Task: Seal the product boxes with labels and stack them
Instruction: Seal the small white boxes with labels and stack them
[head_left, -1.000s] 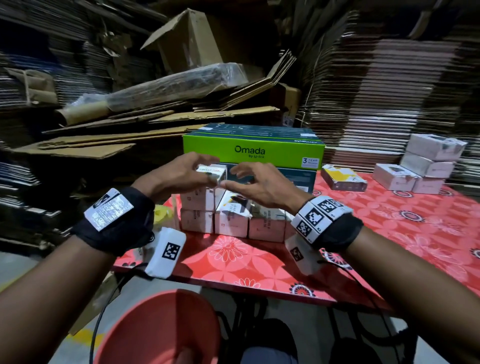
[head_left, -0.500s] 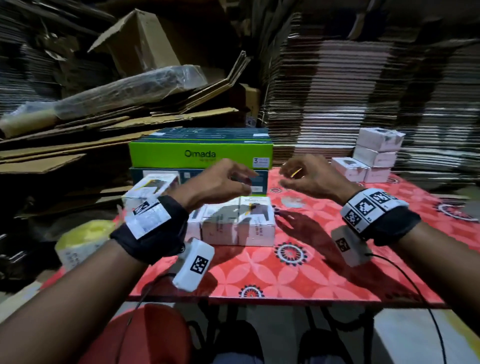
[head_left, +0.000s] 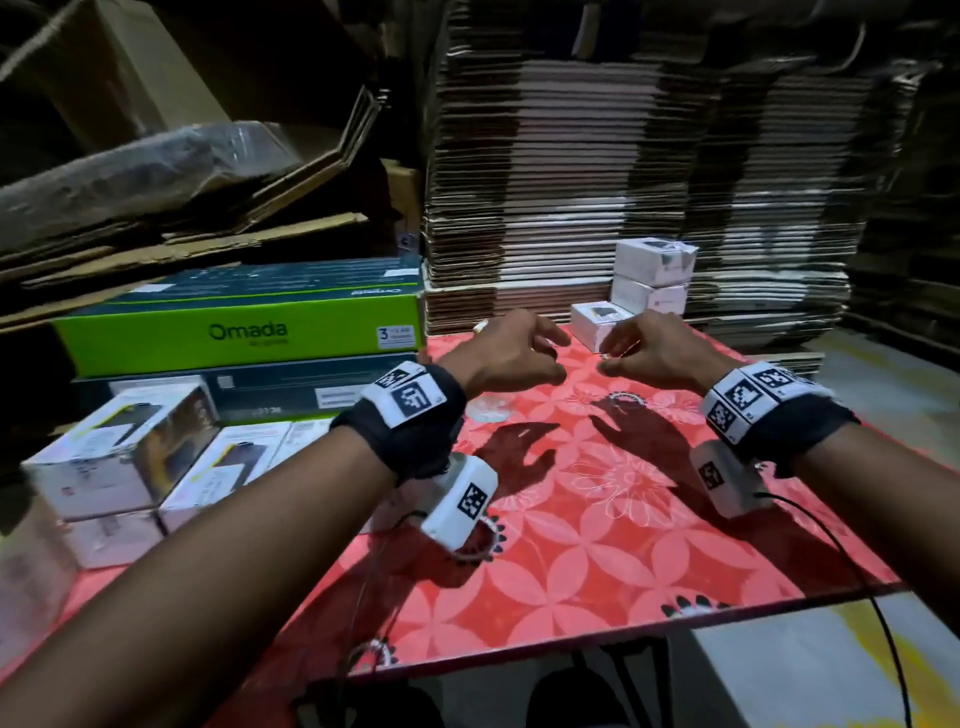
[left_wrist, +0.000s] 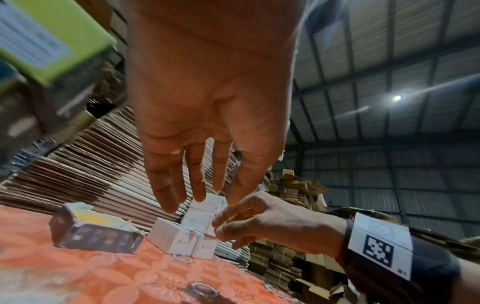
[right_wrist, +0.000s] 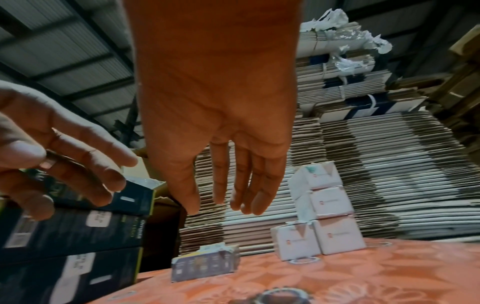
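Both hands hover above the red flowered table (head_left: 597, 545), side by side; left hand (head_left: 511, 356) loose, fingers hanging, holding nothing; right hand (head_left: 649, 351) loosely curled, also bare; just beyond the fingertips, the stacked white boxes (head_left: 652, 280) against the cardboard pile (head_left: 597, 156); more boxes (head_left: 130, 452) at the left edge.

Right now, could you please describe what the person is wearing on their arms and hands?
Both forearms are bare, with no sleeves or gloves. Each wrist carries a black fabric band: the left wrist band and the right wrist band both bear white tags printed with black square codes. A white camera block with its own code hangs under the left wrist, another under the right, trailing thin black cables.
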